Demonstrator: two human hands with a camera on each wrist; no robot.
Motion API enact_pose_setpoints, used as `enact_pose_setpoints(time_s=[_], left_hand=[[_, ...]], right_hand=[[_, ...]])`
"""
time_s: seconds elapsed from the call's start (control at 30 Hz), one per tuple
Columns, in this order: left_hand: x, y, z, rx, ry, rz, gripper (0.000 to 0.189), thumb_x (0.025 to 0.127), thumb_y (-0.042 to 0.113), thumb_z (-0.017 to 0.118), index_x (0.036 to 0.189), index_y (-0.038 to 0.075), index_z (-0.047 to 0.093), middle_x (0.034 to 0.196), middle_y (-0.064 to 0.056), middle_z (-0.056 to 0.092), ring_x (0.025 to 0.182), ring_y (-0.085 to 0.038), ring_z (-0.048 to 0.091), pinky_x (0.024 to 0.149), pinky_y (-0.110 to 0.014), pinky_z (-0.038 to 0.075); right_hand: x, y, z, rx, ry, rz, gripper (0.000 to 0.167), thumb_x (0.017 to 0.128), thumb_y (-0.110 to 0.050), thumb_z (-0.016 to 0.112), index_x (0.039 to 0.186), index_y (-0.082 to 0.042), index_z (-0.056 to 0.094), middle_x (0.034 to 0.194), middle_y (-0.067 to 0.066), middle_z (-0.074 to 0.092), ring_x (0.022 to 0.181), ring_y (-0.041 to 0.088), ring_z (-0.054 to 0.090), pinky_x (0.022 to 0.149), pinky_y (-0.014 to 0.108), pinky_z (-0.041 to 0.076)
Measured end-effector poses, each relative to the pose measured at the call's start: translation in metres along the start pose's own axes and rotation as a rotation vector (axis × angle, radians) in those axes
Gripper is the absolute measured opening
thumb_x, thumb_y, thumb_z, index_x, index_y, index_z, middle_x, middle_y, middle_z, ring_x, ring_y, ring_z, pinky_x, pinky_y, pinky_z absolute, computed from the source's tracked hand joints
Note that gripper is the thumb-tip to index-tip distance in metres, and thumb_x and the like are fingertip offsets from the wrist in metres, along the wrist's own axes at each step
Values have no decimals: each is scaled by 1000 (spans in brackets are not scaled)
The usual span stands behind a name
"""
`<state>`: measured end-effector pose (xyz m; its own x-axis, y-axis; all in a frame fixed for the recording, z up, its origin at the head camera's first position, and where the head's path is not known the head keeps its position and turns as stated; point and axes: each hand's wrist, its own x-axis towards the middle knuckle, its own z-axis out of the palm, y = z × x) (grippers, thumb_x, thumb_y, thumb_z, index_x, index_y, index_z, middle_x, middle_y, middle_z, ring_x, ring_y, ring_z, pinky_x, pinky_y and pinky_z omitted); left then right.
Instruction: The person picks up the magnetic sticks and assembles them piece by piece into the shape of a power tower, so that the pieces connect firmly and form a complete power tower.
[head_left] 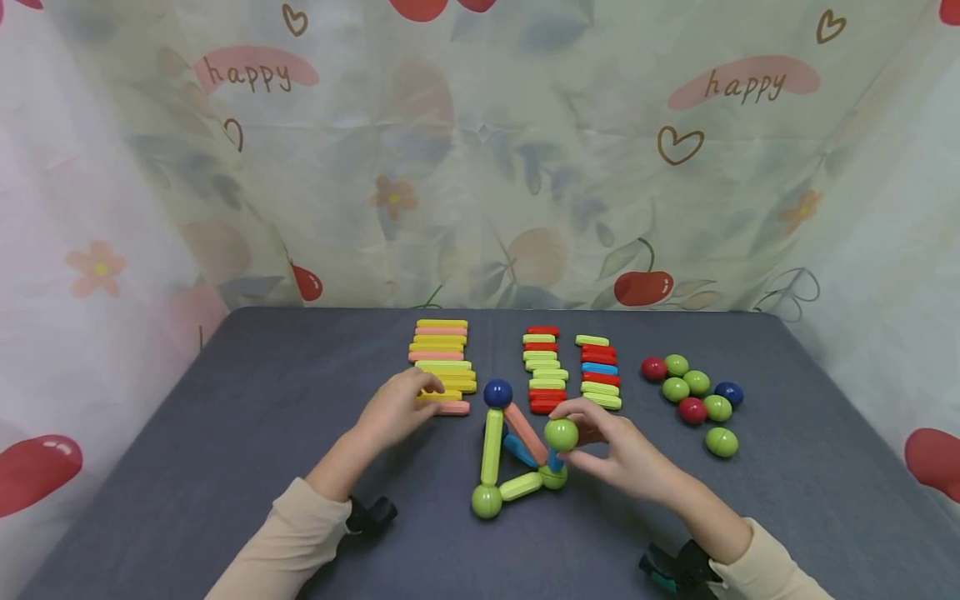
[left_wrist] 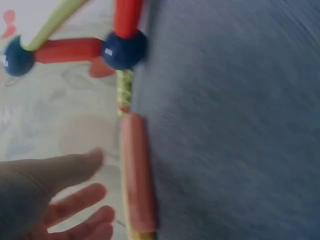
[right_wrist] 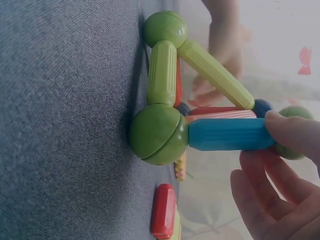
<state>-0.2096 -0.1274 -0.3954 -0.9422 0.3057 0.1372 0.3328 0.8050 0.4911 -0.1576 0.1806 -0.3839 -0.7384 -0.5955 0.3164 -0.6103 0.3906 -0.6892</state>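
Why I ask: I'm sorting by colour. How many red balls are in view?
2, both on the right side of the table: a farther red ball and a nearer red ball. Others may be hidden.

Wrist views: held green ball (right_wrist: pixel 296 113) partly hidden behind right fingers (right_wrist: pixel 300 135); left hand (left_wrist: pixel 32 192) (blurred) cut off.

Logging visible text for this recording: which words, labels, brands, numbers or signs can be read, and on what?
"happy": on the left pink patch of the hanging cloth, head view.
"happy": on the right pink patch of the same cloth.
No lettering shows on the rods or balls; anything on the black wrist devices is too small to read.
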Motion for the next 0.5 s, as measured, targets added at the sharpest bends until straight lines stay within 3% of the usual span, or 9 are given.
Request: enact_pose_setpoints(time_s=[0.13, 0.37, 0.5], left_hand=[[1, -8, 4, 133, -78, 33, 20, 81, 12, 78, 98, 8, 69, 89, -6, 63, 80, -20, 57, 74, -37, 52], [2, -7, 9, 222, -87, 6, 18, 81, 8, 77, 97, 6, 71, 89, -7, 65, 83, -23, 59, 77, -39, 53], [1, -9, 8, 220, -73, 7, 13, 83, 9, 75, 95, 6, 73, 87, -6, 68, 80, -22, 60, 76, -38, 53]], right_hand=[[0, 0, 0, 6, -3, 7, 42, 86, -2, 70, 122, -9, 49, 108, 5, 63, 93, 6, 62, 81, 31, 57], [0, 1, 0, 16, -9, 5, 42, 87, -3, 70, 123, -9, 49, 108, 5, 62, 93, 6, 62, 82, 30, 56], [0, 1, -1, 22, -14, 9, 42, 87, -3, 70, 123, -9, 49, 108, 6, 63, 93, 7, 62, 82, 31, 56]])
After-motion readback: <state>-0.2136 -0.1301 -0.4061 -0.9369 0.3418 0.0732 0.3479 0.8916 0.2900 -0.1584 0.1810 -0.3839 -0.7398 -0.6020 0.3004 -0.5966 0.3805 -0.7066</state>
